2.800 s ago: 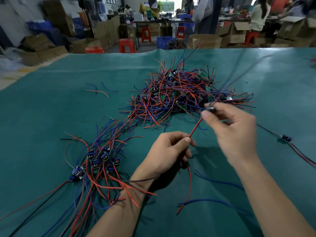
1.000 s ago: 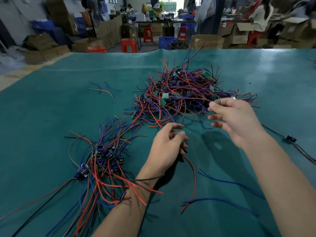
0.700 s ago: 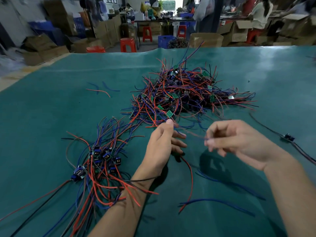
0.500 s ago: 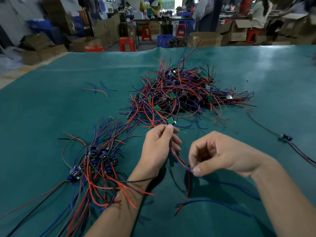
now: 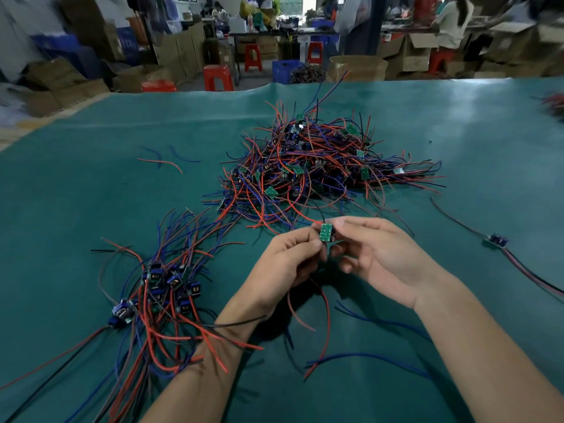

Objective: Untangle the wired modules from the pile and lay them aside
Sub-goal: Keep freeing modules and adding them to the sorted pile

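Left of frame: sorted group of wired modules lies on the green surface, blue housings bunched together, red, blue and dark leads fanning toward the near edge and up toward the centre. Some of these leads cross over the left forearm.

Upper left of centre: three loose wire offcuts, one red and two blue, lying apart from everything else.

Centre, far side: tangled pile of modules with red, blue and dark leads; small green boards visible among the wires.

Centre, near side: left hand, fingers curled, grip pinching the lower end of one green module. Module is held above the surface, just in front of the pile, board face toward the camera. Right hand, thumb and forefinger pinching the same module from its right side; remaining fingers loosely curled. Red and dark leads run from the module back toward the pile; red leads hang below the hands, and blue wires lie on the surface there.

Right: single module with dark leads lying alone, well apart from the pile.

Beyond the surface: red stools, cardboard boxes, blurred.
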A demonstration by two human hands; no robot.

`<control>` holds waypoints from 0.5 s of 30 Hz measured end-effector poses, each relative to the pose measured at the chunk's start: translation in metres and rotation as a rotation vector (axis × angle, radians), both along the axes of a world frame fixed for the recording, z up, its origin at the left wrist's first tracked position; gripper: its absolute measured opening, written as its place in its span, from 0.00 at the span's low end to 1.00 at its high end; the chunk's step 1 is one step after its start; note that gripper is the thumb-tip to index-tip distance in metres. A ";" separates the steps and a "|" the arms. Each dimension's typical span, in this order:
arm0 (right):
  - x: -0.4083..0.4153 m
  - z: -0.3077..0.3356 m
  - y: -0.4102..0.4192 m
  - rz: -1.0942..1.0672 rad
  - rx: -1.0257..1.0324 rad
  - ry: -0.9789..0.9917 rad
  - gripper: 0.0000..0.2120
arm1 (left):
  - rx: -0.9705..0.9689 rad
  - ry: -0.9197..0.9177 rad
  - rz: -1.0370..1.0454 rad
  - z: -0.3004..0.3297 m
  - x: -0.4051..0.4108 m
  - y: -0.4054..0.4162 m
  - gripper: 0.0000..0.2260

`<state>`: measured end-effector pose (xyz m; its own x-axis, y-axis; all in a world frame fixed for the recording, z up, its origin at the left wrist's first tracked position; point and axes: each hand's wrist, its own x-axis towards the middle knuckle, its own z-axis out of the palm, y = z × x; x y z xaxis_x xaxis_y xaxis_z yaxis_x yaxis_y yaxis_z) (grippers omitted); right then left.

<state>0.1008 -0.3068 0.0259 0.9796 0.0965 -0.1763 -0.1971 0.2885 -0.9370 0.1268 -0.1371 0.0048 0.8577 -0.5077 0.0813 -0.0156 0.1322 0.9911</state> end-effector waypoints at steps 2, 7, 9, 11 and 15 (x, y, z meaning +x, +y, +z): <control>0.000 0.000 0.000 0.019 0.048 -0.003 0.17 | 0.013 0.012 -0.011 0.002 0.000 0.000 0.12; 0.001 0.000 -0.001 0.114 0.119 -0.051 0.09 | 0.017 0.044 -0.023 0.000 -0.001 0.000 0.16; 0.001 0.000 0.001 0.056 0.139 -0.051 0.07 | 0.043 0.025 0.000 0.002 -0.002 0.001 0.14; 0.002 -0.001 0.003 -0.029 0.129 -0.084 0.05 | 0.077 -0.010 0.039 0.002 -0.002 0.001 0.10; 0.002 -0.002 0.004 -0.172 0.088 -0.142 0.05 | 0.097 -0.087 0.065 0.000 -0.003 -0.001 0.06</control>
<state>0.1025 -0.3024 0.0240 0.9973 -0.0651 -0.0340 -0.0061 0.3882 -0.9215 0.1240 -0.1376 0.0050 0.8806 -0.4608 0.1101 -0.1077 0.0315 0.9937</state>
